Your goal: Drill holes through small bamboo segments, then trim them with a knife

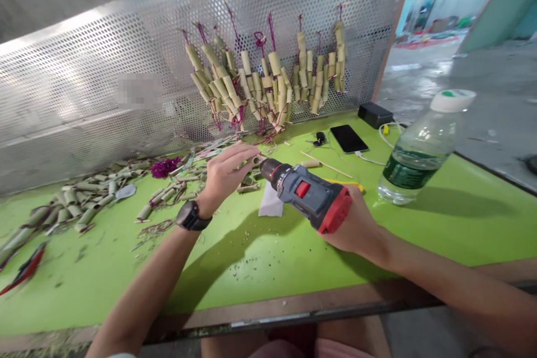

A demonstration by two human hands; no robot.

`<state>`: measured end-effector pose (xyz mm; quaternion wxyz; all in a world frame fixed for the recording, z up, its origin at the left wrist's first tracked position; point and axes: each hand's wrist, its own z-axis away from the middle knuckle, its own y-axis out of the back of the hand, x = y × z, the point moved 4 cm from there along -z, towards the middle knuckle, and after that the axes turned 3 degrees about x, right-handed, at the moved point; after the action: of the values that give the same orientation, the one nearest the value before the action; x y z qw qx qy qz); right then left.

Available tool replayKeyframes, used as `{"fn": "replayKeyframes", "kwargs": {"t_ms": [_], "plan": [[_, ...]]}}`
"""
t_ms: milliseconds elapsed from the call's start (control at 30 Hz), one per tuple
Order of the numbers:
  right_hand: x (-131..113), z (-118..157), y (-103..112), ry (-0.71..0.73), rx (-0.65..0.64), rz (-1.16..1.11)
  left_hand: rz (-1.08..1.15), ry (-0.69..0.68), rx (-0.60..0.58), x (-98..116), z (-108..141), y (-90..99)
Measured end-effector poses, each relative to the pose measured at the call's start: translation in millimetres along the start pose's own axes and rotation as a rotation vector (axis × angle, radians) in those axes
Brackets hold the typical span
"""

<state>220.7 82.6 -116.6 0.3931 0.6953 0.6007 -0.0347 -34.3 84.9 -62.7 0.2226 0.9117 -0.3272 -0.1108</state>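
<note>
My right hand (350, 224) is wrapped round the handle of a grey and red cordless drill (306, 190), which points away and to the left. Its black chuck reaches the fingertips of my left hand (229, 170), which wears a black watch (193, 216). Those fingers close on a short bamboo piece (255, 161); only its end shows, at the drill's tip. Under the chuck lies a scrap of white paper (271, 201). A loose bamboo tube (310, 164) and a thin stick (329, 165) rest beyond the drill.
Bamboo pieces (86, 198) lie heaped on the green table (302, 274), with red-handled pruning shears (26, 269) nearby. Strung bamboo bundles (274, 89) hang on the perforated metal panel (126, 134). To the right are a phone (349, 139), a black box (375, 115) and a water bottle (419, 159).
</note>
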Motion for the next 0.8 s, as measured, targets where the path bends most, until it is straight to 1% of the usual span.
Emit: {"fn": "replayKeyframes", "kwargs": {"t_ms": [200,400,600,800], "plan": [[2.0,-0.5,-0.9,0.011,-0.03,0.011,0.002,-0.024,-0.019,3.2,-1.5,1.6],[-1.4,-5.8,2.1,0.057,-0.002,0.062,0.016,-0.013,-0.054,7.6,-1.8,0.0],[2.0,-7.3,2.6,0.114,0.003,0.117,0.026,0.001,-0.046,3.5,-0.4,-3.8],[4.5,-8.6,4.5,0.086,0.023,0.105,0.036,0.018,-0.06,-0.6,-1.0,-8.8]]}}
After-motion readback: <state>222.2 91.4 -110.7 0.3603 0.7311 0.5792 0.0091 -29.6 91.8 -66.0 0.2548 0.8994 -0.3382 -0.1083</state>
